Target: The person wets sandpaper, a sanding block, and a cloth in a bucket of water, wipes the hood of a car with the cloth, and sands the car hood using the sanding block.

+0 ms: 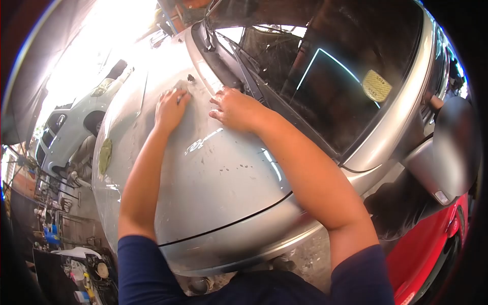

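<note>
Both hands are over a silver car hood, near its rear edge below the windshield. My left hand touches the hood with its fingers bent and slightly apart, and I see nothing held in it. To its right, my right hand rests by the hood's rear edge, close to the wiper cowl, its fingers bent and a little spread. A small black piece sits on the hood just beyond the left fingertips. Dark specks and smudges mark the paint. A crumpled green cloth-like piece lies toward the hood's front.
The windshield with a yellow sticker rises at right, past the wiper arm. A side mirror, a blurred person in dark clothing and a red car stand right. Another car and a cluttered cart are left.
</note>
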Demonstrator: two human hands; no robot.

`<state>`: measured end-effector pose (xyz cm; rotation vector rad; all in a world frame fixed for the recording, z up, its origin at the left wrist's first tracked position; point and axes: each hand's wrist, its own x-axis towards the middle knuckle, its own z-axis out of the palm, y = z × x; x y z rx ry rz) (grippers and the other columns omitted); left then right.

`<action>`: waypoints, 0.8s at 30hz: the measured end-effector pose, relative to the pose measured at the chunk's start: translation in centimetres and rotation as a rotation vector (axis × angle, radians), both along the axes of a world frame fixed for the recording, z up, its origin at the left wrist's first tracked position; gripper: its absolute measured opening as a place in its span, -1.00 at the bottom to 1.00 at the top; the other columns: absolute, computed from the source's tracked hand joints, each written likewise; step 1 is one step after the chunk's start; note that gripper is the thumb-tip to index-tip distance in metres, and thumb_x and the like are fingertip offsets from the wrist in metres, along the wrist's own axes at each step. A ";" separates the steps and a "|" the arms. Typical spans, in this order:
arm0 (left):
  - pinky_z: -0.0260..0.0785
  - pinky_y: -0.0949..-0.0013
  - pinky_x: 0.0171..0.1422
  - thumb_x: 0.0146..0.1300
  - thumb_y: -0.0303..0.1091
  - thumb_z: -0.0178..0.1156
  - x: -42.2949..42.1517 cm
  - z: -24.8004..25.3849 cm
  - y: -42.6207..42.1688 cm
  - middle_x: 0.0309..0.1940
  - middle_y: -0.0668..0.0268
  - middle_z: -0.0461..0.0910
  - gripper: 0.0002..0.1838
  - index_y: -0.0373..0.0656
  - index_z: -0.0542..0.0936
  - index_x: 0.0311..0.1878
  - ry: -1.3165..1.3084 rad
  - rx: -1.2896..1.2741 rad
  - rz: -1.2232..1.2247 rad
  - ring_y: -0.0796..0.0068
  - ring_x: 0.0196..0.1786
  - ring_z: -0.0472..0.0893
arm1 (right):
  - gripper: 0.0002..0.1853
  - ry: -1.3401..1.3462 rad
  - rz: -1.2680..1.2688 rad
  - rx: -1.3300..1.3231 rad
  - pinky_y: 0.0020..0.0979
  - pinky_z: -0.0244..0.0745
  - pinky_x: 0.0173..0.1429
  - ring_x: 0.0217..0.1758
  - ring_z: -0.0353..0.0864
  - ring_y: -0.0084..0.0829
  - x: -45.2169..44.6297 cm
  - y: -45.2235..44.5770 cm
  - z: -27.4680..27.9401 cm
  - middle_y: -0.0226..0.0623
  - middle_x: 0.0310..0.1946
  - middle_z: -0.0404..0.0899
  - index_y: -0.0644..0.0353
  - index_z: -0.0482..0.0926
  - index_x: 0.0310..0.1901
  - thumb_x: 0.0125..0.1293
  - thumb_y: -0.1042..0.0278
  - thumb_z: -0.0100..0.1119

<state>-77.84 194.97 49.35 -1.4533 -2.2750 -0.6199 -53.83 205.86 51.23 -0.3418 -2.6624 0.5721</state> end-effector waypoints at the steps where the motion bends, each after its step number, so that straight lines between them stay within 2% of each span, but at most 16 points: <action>1: 0.32 0.06 0.35 0.42 -0.07 0.16 2.0 -0.7 -2.7 0.03 0.16 0.66 -0.65 -0.08 0.67 0.08 0.067 0.010 -0.065 0.05 0.16 0.55 | -0.50 -0.002 0.014 0.015 -0.14 0.33 0.47 0.41 0.40 -0.08 -0.2 0.1 -0.1 -0.04 0.28 0.49 0.27 0.57 0.24 0.48 0.04 0.10; 3: 0.32 0.05 0.35 0.42 -0.07 0.16 6.9 -0.3 -7.4 0.00 0.16 0.65 -0.65 -0.08 0.67 0.08 0.095 -0.008 -0.174 0.05 0.15 0.56 | -0.50 -0.001 0.025 0.035 -0.15 0.33 0.47 0.41 0.40 -0.08 -0.8 0.2 -0.6 -0.04 0.28 0.49 0.27 0.57 0.24 0.48 0.03 0.11; 6: 0.33 0.05 0.34 0.41 -0.06 0.17 7.8 0.6 -8.5 -0.02 0.16 0.64 -0.65 -0.07 0.67 0.07 0.011 -0.044 -0.237 0.06 0.15 0.56 | -0.50 -0.003 0.014 0.051 -0.14 0.34 0.47 0.41 0.41 -0.07 -1.3 0.3 -1.1 -0.02 0.28 0.48 0.25 0.56 0.25 0.48 0.04 0.11; 11: 0.34 0.03 0.33 0.39 -0.02 0.19 -0.7 0.5 1.2 0.02 0.16 0.63 -0.64 -0.04 0.66 0.06 -0.027 -0.015 0.029 0.04 0.15 0.55 | -0.52 -0.013 0.006 0.022 -0.11 0.37 0.46 0.40 0.43 -0.03 -0.3 0.1 -0.1 0.04 0.27 0.47 0.22 0.54 0.25 0.48 0.04 0.10; 15: 0.31 0.03 0.35 0.40 0.00 0.19 2.1 0.4 -1.1 0.04 0.14 0.62 -0.62 -0.06 0.64 0.09 0.010 -0.056 -0.002 0.01 0.19 0.52 | -0.52 -0.031 0.030 0.038 -0.11 0.35 0.47 0.42 0.41 -0.04 -0.1 0.0 0.4 0.05 0.28 0.47 0.23 0.54 0.25 0.48 0.04 0.09; 17: 0.29 0.03 0.36 0.42 0.01 0.17 7.1 0.5 -6.1 0.08 0.11 0.60 -0.59 -0.09 0.63 0.10 0.034 -0.127 -0.043 0.01 0.22 0.50 | -0.51 0.002 0.048 0.138 -0.11 0.35 0.47 0.42 0.41 -0.03 -1.3 0.7 -1.2 0.04 0.29 0.46 0.24 0.53 0.25 0.49 0.04 0.09; 19: 0.29 0.03 0.36 0.41 0.02 0.17 10.4 1.4 -8.1 0.08 0.10 0.60 -0.60 -0.08 0.63 0.09 -0.007 -0.167 -0.048 0.02 0.24 0.50 | -0.51 -0.020 0.032 0.099 -0.12 0.34 0.47 0.42 0.40 -0.03 -0.8 0.3 -0.6 0.04 0.30 0.46 0.24 0.53 0.26 0.49 0.04 0.08; 21: 0.29 0.03 0.36 0.41 0.03 0.17 11.0 1.7 -8.3 0.09 0.10 0.59 -0.59 -0.06 0.63 0.10 -0.083 -0.163 -0.063 0.04 0.26 0.50 | -0.51 -0.010 0.028 0.081 -0.12 0.34 0.47 0.42 0.40 -0.03 -1.0 0.0 -0.7 0.04 0.30 0.45 0.24 0.53 0.26 0.49 0.04 0.08; 24: 0.34 0.05 0.26 0.39 0.03 0.18 5.5 0.9 -2.5 0.05 0.18 0.59 -0.60 -0.05 0.64 0.07 -0.030 -0.073 0.029 0.04 0.12 0.52 | -0.51 0.027 0.026 0.082 -0.12 0.34 0.47 0.42 0.41 -0.04 -1.4 0.7 -1.4 0.05 0.30 0.44 0.25 0.53 0.25 0.49 0.05 0.08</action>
